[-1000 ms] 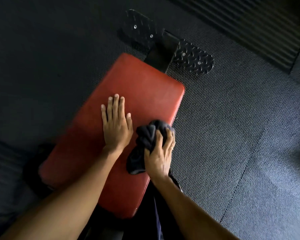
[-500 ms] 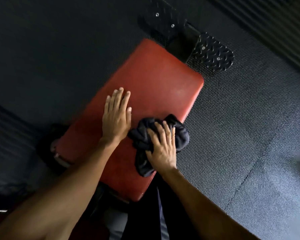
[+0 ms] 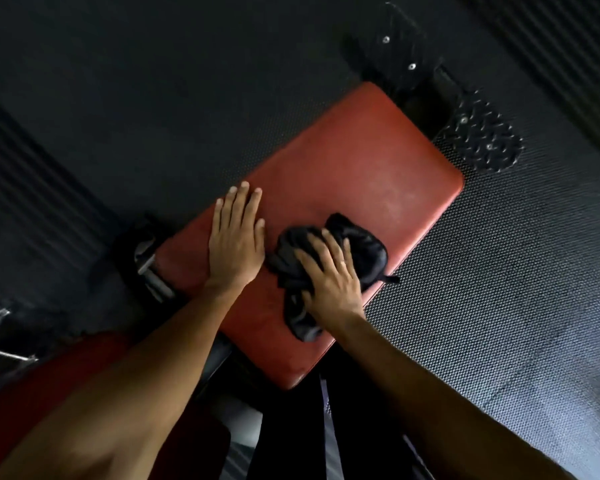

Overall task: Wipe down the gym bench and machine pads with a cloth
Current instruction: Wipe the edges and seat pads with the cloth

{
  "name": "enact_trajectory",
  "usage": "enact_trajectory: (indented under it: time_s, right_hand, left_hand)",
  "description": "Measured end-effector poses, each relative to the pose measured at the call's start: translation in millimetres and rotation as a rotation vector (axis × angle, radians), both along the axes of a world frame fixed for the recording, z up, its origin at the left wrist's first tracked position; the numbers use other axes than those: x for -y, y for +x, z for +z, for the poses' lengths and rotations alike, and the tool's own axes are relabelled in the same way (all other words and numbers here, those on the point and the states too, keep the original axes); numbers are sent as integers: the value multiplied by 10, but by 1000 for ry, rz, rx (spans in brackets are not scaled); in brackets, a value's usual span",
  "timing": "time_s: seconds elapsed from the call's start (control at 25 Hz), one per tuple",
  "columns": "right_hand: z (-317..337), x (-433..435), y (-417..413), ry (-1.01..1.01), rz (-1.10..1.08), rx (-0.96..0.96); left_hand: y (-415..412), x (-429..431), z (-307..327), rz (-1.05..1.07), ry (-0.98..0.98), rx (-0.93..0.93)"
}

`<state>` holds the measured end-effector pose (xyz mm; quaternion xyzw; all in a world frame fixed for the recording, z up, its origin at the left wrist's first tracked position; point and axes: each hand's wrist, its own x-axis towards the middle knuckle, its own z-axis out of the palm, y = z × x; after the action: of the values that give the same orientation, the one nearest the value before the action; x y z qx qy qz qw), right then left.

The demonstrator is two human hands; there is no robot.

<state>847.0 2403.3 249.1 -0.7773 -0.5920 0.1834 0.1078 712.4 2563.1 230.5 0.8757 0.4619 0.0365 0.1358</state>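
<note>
A red padded bench seat (image 3: 361, 174) runs diagonally across the middle of the head view. My left hand (image 3: 236, 244) lies flat on its left part, fingers straight and together. Just to the right, my right hand (image 3: 329, 282) presses spread fingers down on a bunched black cloth (image 3: 364, 251), which lies on the pad near its right edge. That hand's thumb is hidden in the folds. A tail of the cloth trails toward me under the wrist.
Black studded foot plates (image 3: 478, 140) and the bench frame sit beyond the far end of the pad. A metal bracket (image 3: 149, 268) shows at the pad's left side. Another red pad (image 3: 32, 393) lies at lower left. Dark textured rubber flooring (image 3: 499, 306) surrounds the bench.
My right hand has gone from gripping the cloth to pressing it with spread fingers, sliding it toward the pad's right edge. The view has shifted; my left hand stays flat on the pad.
</note>
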Motion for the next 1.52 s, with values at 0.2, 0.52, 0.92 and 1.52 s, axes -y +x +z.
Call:
enact_trajectory:
  time_s: [0.2,0.52,0.92,1.52]
  right_hand:
    - [61,-331,336,14,-269,7]
    - [10,-247,-219,33,38,-40]
    - [74,-570,-362,-3,-232,-71]
    - [33,-427,-810,14,-30,-54]
  left_hand:
    - [-194,88,-14,98,13,23]
    - [-248,229,-3,143,7,32]
    - [-407,394,-19,136,-10,1]
    - [-1008,327,57,106,5,-86]
